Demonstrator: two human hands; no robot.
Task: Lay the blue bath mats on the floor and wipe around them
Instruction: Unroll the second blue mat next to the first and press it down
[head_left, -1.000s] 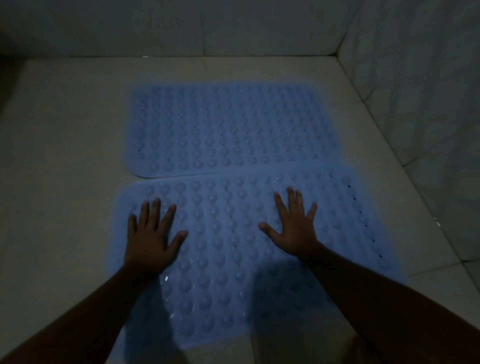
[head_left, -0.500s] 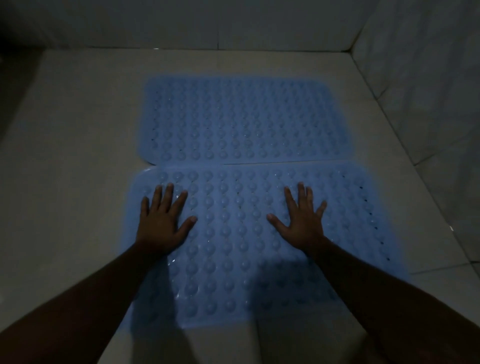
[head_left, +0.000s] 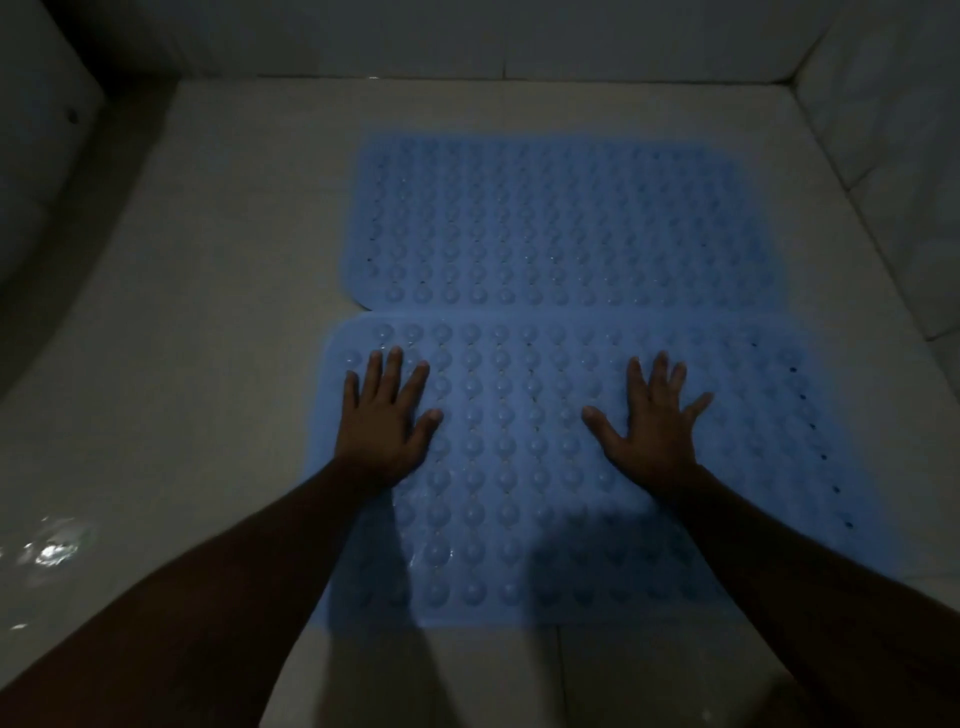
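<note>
Two blue bath mats with rows of round bumps lie flat on the pale tiled floor, one behind the other, long edges touching. The far mat (head_left: 561, 228) is untouched. On the near mat (head_left: 519, 467) my left hand (head_left: 382, 421) presses flat near its left end, fingers spread. My right hand (head_left: 649, 426) presses flat on its middle right part, fingers also spread. Neither hand holds anything. My forearms cover part of the near mat's front edge.
The tiled floor (head_left: 234, 312) surrounds the mats, with a wet glint at the left edge (head_left: 57, 545). White tiled walls close the back (head_left: 467, 41) and right side (head_left: 893, 182). A dark curved edge runs along the left (head_left: 104, 218).
The view has swung left, so the mats now sit further right in frame. Both hands stay flat on the near mat in about the same places.
</note>
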